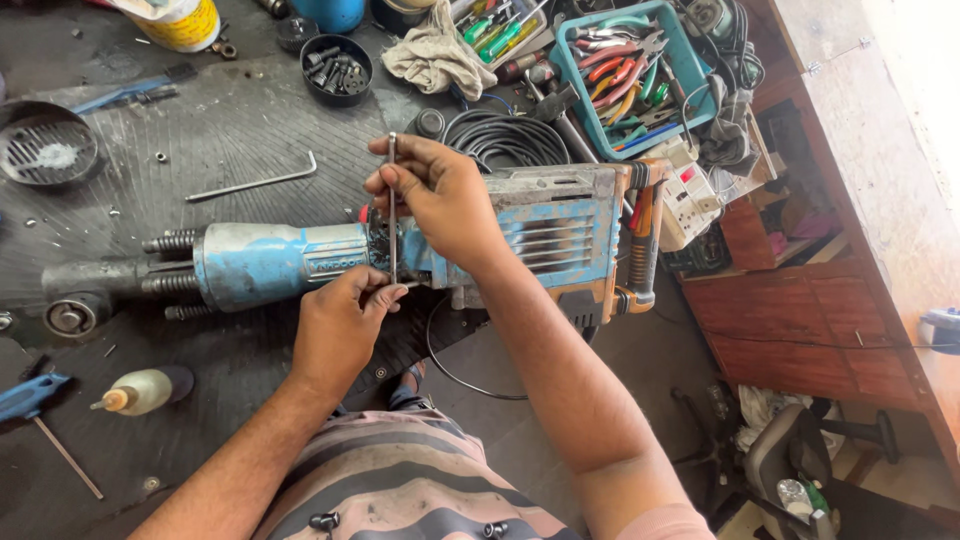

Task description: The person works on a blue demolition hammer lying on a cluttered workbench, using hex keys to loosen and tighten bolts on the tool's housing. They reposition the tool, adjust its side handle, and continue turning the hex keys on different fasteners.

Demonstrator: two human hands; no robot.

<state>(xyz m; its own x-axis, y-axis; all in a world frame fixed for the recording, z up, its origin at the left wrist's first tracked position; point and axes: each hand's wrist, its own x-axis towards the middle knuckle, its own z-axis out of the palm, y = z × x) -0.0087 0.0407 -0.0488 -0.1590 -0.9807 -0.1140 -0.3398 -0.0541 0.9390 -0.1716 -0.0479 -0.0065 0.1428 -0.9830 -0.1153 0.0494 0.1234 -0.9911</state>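
Hex key (391, 215) upright between both hands

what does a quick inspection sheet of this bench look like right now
surface: dark ribbed rubber mat, scuffed and dusty
job's things: blue demolition hammer lying on its side; thin metal rod held upright against its body
clutter: hex key, black cup of bolts, squeeze bottle, rag, blue tool basket
hands: right hand pinches the rod near its top, left hand grips its lower end
cables: coiled black cable; a thin one loops below the hammer
surroundings: wooden cabinet, socket strip
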